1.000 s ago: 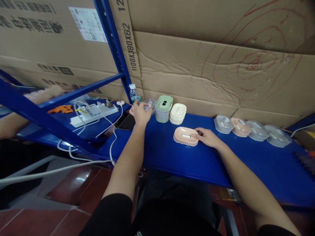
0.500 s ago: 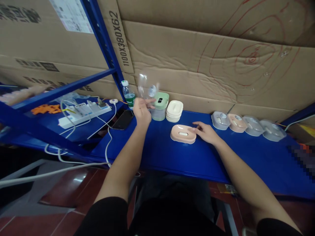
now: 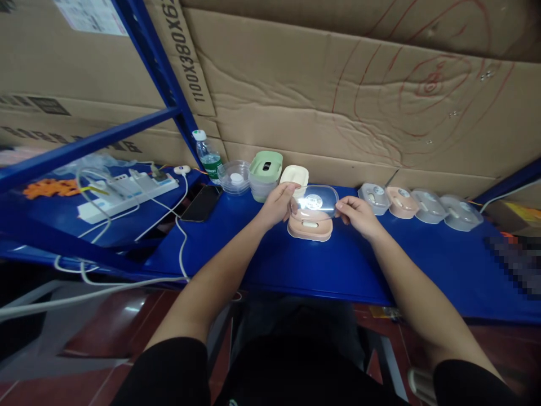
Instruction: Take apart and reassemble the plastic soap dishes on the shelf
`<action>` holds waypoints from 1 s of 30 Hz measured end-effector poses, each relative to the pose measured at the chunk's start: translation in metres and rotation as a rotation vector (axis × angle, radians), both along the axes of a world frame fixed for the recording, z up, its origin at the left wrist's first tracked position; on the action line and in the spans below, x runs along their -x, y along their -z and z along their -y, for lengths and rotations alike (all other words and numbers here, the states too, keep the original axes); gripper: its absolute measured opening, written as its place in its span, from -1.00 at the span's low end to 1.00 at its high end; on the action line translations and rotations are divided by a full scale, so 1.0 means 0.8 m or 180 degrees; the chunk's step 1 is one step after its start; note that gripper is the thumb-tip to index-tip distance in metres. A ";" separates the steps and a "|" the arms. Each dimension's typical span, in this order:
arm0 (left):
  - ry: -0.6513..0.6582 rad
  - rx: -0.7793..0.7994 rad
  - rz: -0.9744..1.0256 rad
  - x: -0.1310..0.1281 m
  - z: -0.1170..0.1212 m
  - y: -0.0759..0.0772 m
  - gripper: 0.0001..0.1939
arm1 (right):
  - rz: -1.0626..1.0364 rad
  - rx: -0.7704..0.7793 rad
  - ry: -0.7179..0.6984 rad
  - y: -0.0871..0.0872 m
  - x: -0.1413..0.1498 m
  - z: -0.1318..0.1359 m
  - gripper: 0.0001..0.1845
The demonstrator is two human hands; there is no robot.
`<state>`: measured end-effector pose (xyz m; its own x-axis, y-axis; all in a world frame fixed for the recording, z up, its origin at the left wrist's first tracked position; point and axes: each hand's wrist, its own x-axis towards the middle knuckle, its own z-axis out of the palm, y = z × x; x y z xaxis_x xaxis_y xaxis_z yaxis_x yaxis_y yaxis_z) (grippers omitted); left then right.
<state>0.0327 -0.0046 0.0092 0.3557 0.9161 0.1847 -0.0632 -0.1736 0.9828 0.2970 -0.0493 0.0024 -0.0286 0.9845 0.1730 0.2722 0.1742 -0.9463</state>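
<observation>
A clear plastic lid (image 3: 325,198) with a round sticker is held between my two hands. My left hand (image 3: 279,206) pinches its left edge and my right hand (image 3: 355,214) pinches its right edge. Just below the lid, on the blue table, sits a pink oval box (image 3: 310,230) with a white piece in its middle. The lid overlaps the back of the box from my viewpoint; I cannot tell whether they touch. Behind my left hand are a stack of cream trays (image 3: 295,176) and a green-topped stack (image 3: 266,164).
Several lidded boxes (image 3: 403,202) stand in a row at the right. Left of the green stack are clear lids (image 3: 234,176), a water bottle (image 3: 209,156) and a phone (image 3: 202,203). A power strip (image 3: 127,197) with cables lies beyond the blue shelf post (image 3: 156,62).
My left hand has brought the clear lid from the left, near the bottle, to above the pink box. My right hand has left the box's side and taken the lid's right edge.
</observation>
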 end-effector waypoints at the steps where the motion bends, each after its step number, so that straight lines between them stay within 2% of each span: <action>1: -0.0058 0.0030 -0.0038 0.000 -0.001 0.000 -0.55 | -0.0055 0.0110 -0.0050 0.000 -0.001 -0.001 -0.53; 4: -0.0071 -0.0023 -0.0454 0.002 -0.001 0.000 -0.59 | -0.0096 0.0379 -0.0201 0.000 -0.002 -0.001 -0.53; 9: -0.0267 -0.0972 -0.1842 0.009 0.002 0.004 -0.60 | 0.0236 0.0880 -0.0558 0.001 -0.004 -0.001 -0.54; 11: -0.0220 -0.1158 -0.2168 0.011 0.000 0.007 -0.56 | 0.0357 0.0981 -0.0612 0.002 -0.004 -0.001 -0.54; 16: 0.0093 -0.1087 -0.2266 0.012 -0.010 0.016 -0.49 | 0.0646 0.1068 -0.0796 0.006 -0.004 -0.002 -0.51; 20: 0.0060 -0.1004 -0.2328 0.008 -0.011 0.019 -0.44 | 0.0736 0.1092 -0.0809 0.002 -0.006 0.000 -0.49; 25: 0.0047 -0.0921 -0.2747 0.003 -0.007 0.019 -0.46 | 0.0932 0.1062 -0.0858 -0.006 -0.008 0.004 -0.45; 30: 0.0028 -0.0887 -0.2994 0.001 -0.007 0.022 -0.45 | 0.1238 0.1230 -0.1038 -0.002 -0.012 0.002 -0.43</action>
